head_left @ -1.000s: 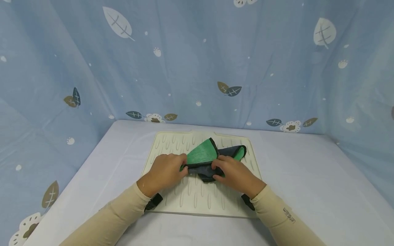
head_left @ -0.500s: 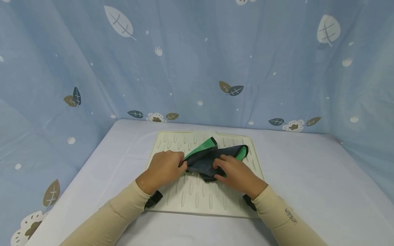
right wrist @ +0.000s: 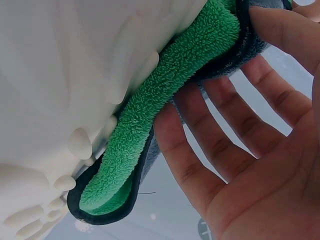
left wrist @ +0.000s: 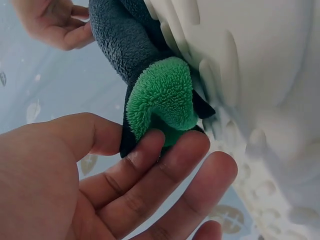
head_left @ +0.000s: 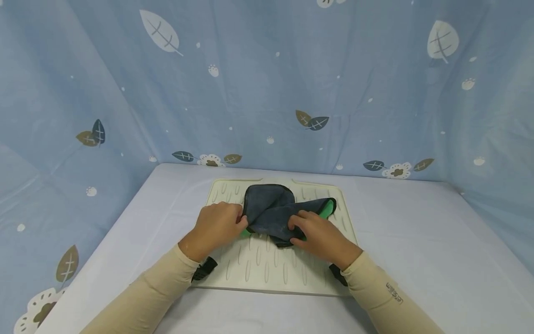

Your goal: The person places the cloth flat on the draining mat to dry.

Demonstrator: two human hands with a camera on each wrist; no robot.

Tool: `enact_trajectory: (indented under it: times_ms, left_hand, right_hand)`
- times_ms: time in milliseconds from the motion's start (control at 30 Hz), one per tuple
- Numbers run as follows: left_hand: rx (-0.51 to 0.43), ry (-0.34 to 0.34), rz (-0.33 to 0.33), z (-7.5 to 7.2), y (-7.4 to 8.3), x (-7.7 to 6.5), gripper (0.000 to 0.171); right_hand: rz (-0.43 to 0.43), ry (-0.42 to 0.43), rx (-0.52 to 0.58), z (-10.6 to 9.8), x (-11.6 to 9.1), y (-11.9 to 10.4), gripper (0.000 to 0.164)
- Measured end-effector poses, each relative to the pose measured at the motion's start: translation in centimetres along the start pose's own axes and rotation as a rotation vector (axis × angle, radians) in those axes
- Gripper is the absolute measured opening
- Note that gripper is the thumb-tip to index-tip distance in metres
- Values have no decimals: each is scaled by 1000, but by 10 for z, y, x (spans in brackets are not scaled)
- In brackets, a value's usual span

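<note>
A two-sided microfiber cloth, dark grey on one face and green on the other with a black border, lies rumpled on a cream ridged mat. My left hand pinches its left edge between thumb and fingers; the left wrist view shows the green pile curling there. At the cloth's right part, my right hand holds it, thumb near the black border and fingers against the grey face. A green fold runs beside those fingers in the right wrist view.
The cream mat has raised oval ridges and sits on a white-covered table. A blue leaf-print curtain hangs behind and at the sides. Black wrist straps show under the forearms.
The cloth's upper left part has turned over from green to grey and now spreads flatter. My left hand has moved slightly left; the right hand has stayed nearly still.
</note>
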State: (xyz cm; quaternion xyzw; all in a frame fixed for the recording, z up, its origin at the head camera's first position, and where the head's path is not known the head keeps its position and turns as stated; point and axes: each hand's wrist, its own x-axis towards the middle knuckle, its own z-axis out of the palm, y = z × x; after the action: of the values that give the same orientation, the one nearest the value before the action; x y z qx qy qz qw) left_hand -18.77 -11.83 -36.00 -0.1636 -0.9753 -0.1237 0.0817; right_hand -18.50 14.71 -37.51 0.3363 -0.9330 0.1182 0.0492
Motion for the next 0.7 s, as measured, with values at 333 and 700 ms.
enact_trajectory:
  times_ms: [333,700]
  left_hand:
    - [-23,-44,-68,-6,-10,2,47]
    - [-46,2,-85,-13,-23,6,47]
  right_hand:
    - [0,6,-13,1,0,0,24]
    - [4,11,-17,3,0,2,26]
